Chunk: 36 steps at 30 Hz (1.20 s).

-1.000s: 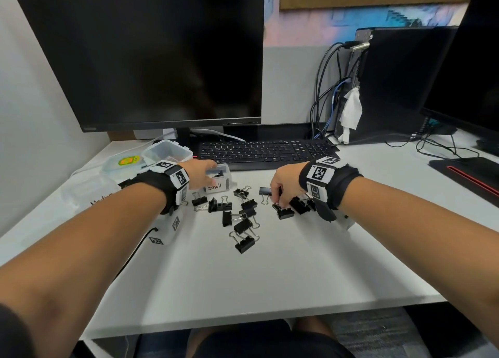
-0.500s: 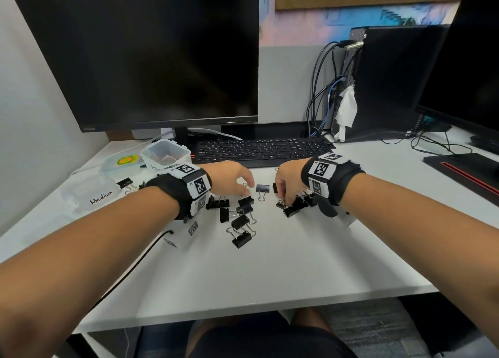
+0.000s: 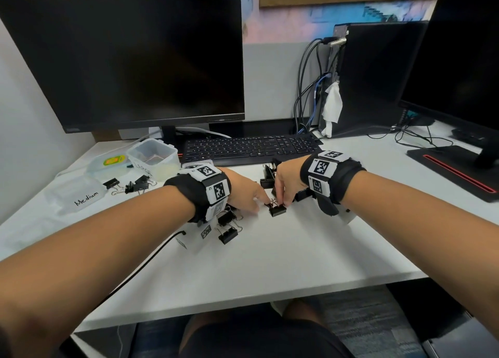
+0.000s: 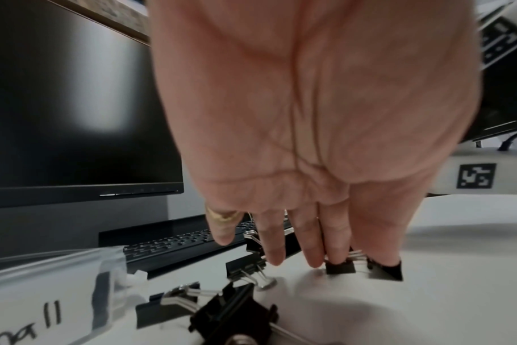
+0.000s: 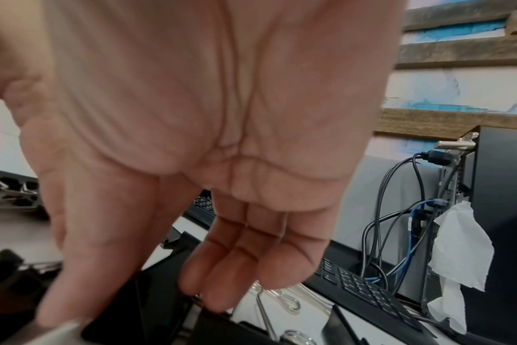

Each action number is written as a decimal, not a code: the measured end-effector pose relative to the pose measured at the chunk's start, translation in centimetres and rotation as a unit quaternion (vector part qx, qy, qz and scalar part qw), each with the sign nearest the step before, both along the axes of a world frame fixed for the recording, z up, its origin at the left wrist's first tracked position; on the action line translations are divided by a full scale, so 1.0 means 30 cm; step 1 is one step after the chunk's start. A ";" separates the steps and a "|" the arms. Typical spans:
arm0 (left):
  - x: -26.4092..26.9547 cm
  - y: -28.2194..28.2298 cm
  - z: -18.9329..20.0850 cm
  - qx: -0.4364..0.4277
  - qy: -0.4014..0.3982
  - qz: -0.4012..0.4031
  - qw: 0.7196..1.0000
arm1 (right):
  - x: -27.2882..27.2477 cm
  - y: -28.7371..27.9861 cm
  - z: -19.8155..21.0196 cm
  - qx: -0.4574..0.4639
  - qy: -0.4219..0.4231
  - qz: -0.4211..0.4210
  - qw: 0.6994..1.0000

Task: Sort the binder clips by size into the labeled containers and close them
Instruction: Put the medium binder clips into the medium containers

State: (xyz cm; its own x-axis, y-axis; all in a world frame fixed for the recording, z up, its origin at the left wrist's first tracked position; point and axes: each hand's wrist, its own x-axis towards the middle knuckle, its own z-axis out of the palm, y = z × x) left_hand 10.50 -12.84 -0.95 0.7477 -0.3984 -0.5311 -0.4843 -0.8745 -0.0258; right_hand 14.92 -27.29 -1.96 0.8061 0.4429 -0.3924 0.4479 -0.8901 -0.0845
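Now | right grip pinching binder clip | left grip spread, touching it

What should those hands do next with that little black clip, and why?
Probably lift the binder clip clear of the desk: the right hand pinches its wire handles, the left hand reaches it with straight fingers, and it still rests on the desk, unsorted.

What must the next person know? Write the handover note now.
Left hand: open, fingertips beside the binder clip.
Right hand: pinches that clip's wire handles.
Large container stands open; Medium container lies near it.
Loose clips lie scattered on the desk.
Done: nothing visibly finished.
Left: sort them, close the containers.
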 end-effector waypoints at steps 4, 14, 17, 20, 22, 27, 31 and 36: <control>-0.006 -0.015 0.007 0.027 -0.010 0.001 1.000 | -0.007 -0.014 -0.002 0.004 0.004 -0.019 1.000; 0.036 0.010 0.005 0.006 -0.067 0.010 0.998 | -0.007 -0.032 0.044 -0.075 -0.075 -0.010 0.994; 0.046 0.001 -0.016 -0.019 -0.063 0.021 0.998 | -0.006 -0.044 0.045 -0.088 -0.100 -0.011 0.991; 0.052 -0.013 -0.032 0.016 -0.045 0.020 0.999 | -0.004 -0.049 0.042 -0.050 -0.097 -0.019 0.994; 0.058 -0.017 -0.040 0.035 -0.055 0.013 0.998 | -0.003 -0.045 0.036 -0.015 -0.078 -0.014 0.997; 0.071 -0.012 -0.055 0.041 -0.057 0.018 0.997 | -0.013 -0.016 0.014 0.045 -0.025 -0.002 0.999; 0.075 -0.002 -0.056 0.049 -0.067 0.013 0.996 | -0.024 0.013 0.005 0.028 -0.020 -0.032 0.999; 0.081 0.014 -0.057 0.040 -0.062 0.015 0.997 | -0.030 0.047 -0.012 0.020 0.000 -0.051 0.999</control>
State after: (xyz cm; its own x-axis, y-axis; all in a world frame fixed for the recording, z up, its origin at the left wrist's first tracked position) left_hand 12.93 -12.41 -2.65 0.8203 -0.3349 -0.4636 -0.4468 -0.8813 -0.1539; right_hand 14.03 -25.88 -2.31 0.8475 0.3743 -0.3764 0.3559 -0.9268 -0.1202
